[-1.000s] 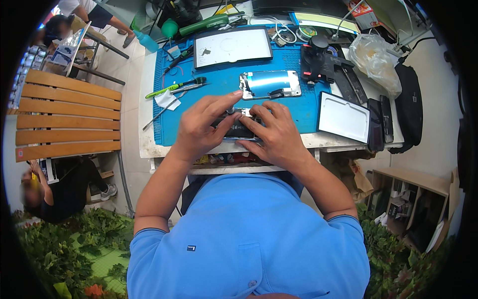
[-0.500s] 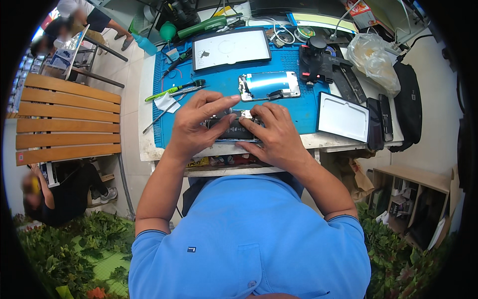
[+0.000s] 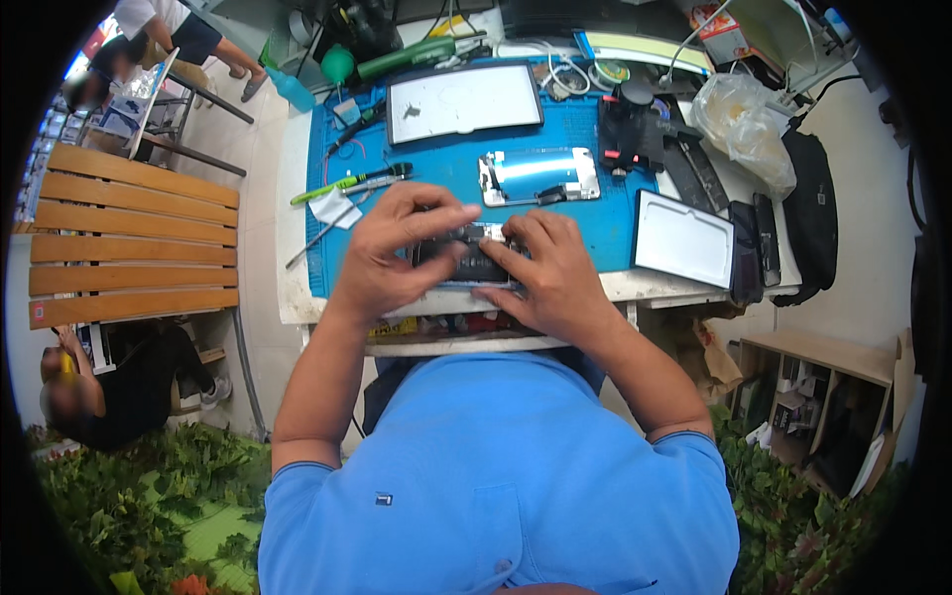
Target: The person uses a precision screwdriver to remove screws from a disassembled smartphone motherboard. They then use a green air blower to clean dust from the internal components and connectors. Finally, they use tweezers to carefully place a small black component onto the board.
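Observation:
An opened dark phone body [image 3: 466,266] lies on the blue repair mat [image 3: 585,228] near its front edge. My left hand [image 3: 397,248] hovers over its left part, thumb and index finger apart and slightly blurred, with nothing clear between them. My right hand [image 3: 548,273] grips the phone, thumb along the near edge and fingers on the upper part. A detached phone screen assembly [image 3: 538,177] with shiny back lies just beyond. Left of my hands are a green pen-like tool [image 3: 327,190], thin metal tools and a white cloth [image 3: 335,206].
A white board tray [image 3: 464,99] lies behind; a white box [image 3: 682,238], black microscope-like device [image 3: 630,129] and plastic bag [image 3: 744,129] stand right. Wooden slatted bench [image 3: 134,238] is left. Other people [image 3: 198,40] are at left, one seated [image 3: 119,387] below the bench.
My left thumb and index finger have spread apart; the small cylindrical tool that was between them is no longer visible. My right hand and the phone have shifted only slightly.

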A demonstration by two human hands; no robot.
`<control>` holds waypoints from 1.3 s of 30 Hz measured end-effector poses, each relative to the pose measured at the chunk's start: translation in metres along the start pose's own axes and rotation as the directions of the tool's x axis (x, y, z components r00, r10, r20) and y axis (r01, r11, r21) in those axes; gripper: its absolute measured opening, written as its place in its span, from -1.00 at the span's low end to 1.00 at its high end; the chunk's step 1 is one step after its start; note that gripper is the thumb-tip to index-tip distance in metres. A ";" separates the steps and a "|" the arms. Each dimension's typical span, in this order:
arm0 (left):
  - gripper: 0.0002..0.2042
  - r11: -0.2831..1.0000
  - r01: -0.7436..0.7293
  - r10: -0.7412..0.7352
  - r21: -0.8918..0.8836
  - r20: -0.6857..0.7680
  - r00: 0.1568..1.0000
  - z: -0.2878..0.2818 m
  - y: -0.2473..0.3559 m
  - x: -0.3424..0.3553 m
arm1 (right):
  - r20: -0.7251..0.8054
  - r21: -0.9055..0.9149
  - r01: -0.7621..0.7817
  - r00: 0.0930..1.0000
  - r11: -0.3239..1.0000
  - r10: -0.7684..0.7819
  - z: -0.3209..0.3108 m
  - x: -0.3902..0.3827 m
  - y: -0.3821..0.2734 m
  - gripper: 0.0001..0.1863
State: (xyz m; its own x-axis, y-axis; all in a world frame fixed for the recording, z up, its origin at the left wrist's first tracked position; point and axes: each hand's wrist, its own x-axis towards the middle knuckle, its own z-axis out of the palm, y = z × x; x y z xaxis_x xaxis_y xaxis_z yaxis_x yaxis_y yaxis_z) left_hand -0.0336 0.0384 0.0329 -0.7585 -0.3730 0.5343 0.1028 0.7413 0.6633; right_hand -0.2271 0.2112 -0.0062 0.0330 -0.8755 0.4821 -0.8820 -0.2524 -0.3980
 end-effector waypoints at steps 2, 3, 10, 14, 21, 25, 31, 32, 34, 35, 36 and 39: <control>-0.47 0.999 0.021 -0.021 0.041 0.005 1.000 -0.002 0.002 0.001 | -0.014 -0.007 0.006 1.000 1.000 -0.006 0.000 0.002 0.001 -0.41; -0.47 0.999 0.036 -0.036 -0.019 -0.025 0.999 -0.001 0.005 0.005 | -0.014 -0.008 0.003 1.000 1.000 -0.003 -0.001 0.002 0.001 -0.42; -0.48 0.996 0.079 -0.078 -0.050 0.016 0.997 -0.002 0.002 0.007 | 0.019 -0.009 0.000 1.000 1.000 0.000 -0.004 0.005 -0.002 -0.42; -0.47 0.994 -0.019 0.023 -0.108 0.030 0.999 0.002 0.007 0.016 | 0.024 -0.027 0.006 1.000 1.000 -0.005 -0.005 0.006 -0.001 -0.42; -0.44 0.989 -0.026 0.040 -0.143 0.092 0.995 0.000 0.002 0.009 | 0.011 -0.020 -0.007 1.000 1.000 0.007 -0.004 0.005 -0.004 -0.42; -0.44 0.988 0.053 -0.040 -0.142 0.091 0.995 0.001 0.007 0.006 | 0.009 -0.029 -0.025 1.000 0.999 0.025 -0.004 0.004 -0.006 -0.41; -0.45 0.994 0.039 -0.043 -0.104 -0.033 0.999 0.003 0.002 -0.005 | 0.006 -0.051 -0.047 0.999 0.998 0.048 -0.003 0.000 -0.009 -0.40; -0.43 0.995 0.029 -0.039 -0.095 -0.103 0.994 -0.002 -0.004 -0.008 | 0.014 -0.055 -0.052 0.999 0.997 0.053 -0.005 0.000 -0.011 -0.41; -0.38 0.989 0.088 -0.117 -0.120 -0.265 0.957 -0.017 -0.015 -0.011 | 0.027 -0.056 -0.075 0.997 0.996 0.077 -0.007 0.000 -0.013 -0.41; -0.35 0.975 0.154 -0.202 -0.161 -0.352 0.914 -0.027 -0.018 -0.013 | 0.030 -0.052 -0.094 0.995 0.994 0.095 -0.006 -0.004 -0.016 -0.41; -0.34 0.969 0.190 -0.237 -0.156 -0.391 0.889 -0.034 -0.019 -0.016 | 0.030 -0.057 -0.108 0.994 0.993 0.109 -0.006 -0.005 -0.017 -0.42; -0.30 0.956 0.287 -0.281 -0.051 -0.430 0.858 -0.057 -0.029 -0.024 | 0.031 -0.034 -0.125 0.992 0.992 0.126 -0.009 -0.008 -0.018 -0.42</control>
State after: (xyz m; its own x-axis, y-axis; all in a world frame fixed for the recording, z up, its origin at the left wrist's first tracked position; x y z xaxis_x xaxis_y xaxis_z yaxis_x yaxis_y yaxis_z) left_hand 0.0181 -0.0056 0.0310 -0.4029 -0.7682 0.4975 -0.0868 0.5732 0.8148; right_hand -0.2159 0.2264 0.0037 -0.0642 -0.9125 0.4040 -0.8946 -0.1268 -0.4285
